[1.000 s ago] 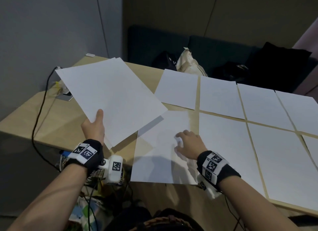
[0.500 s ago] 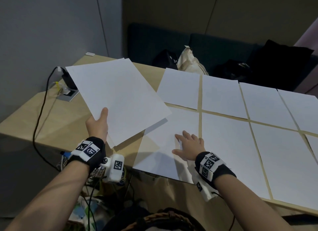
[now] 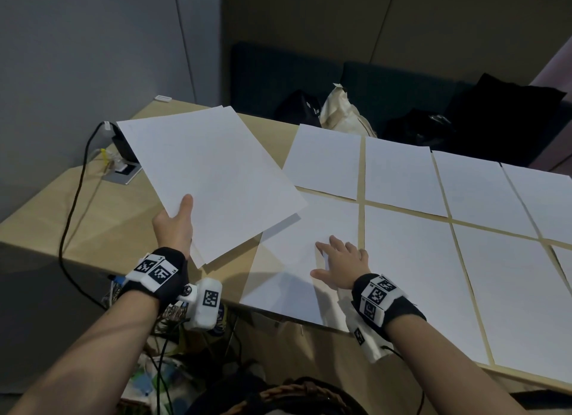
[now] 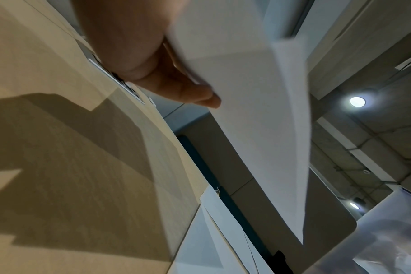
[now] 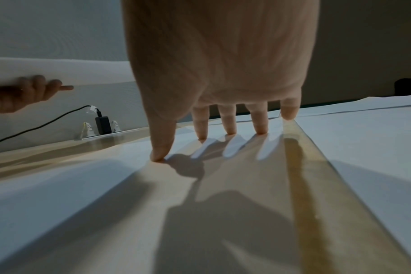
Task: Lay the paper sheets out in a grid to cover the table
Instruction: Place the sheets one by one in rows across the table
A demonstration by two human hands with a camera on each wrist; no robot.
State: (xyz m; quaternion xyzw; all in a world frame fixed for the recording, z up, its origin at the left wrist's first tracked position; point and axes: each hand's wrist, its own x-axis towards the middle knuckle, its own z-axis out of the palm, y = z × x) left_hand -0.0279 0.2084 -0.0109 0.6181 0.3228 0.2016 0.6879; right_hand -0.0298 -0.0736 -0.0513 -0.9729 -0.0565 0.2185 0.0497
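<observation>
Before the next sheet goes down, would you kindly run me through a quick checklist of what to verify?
1. Left hand grips the paper stack: ok.
2. Right hand flat on the newest sheet: ok.
3. Newest sheet square with the neighbouring sheet: cannot tell.
4. Bare table left of it for another sheet: ok.
5. Power adapter out of the way: not ok.

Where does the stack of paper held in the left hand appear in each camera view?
Head: the held stack is left of centre, above the table.
Left wrist: the stack's underside runs from top centre down to the right.
Right wrist: a pale band at the left edge.
Shared landmark: the left hand gripping it.
</observation>
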